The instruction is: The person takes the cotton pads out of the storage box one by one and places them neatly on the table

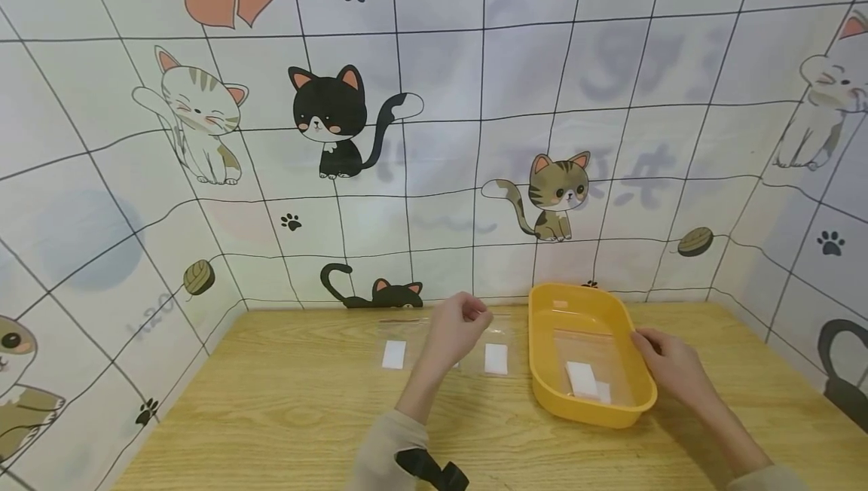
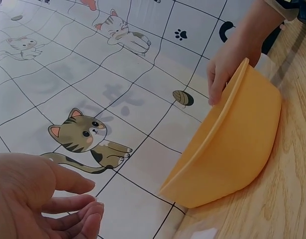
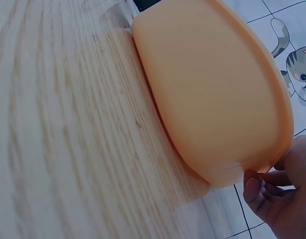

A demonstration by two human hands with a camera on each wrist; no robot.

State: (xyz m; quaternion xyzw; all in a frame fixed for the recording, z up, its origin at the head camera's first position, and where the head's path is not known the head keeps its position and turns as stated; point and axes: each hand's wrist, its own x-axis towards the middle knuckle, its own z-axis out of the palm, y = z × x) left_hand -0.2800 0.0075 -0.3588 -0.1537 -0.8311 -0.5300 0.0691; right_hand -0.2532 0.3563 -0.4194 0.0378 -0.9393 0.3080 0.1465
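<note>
Now | right hand (image 1: 673, 368) grips tray rim (image 1: 644, 403) | left hand (image 1: 456, 331) (loosely curled)

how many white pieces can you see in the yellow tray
2 visible: one white piece near the front of the yellow tray, and a second piece just right of it, apparently partly covered; more may be hidden underneath.

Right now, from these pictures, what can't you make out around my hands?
Head view: your left hand and forearm hide most of what lies between two flat clear plastic bags.
Head view: overlap hides how many bags lie in the yellow plastic tray.
Left wrist view: the bottom edge cuts off a white rectangular slip.
Both wrist views: the tray's outer wall hides its contents.
</note>
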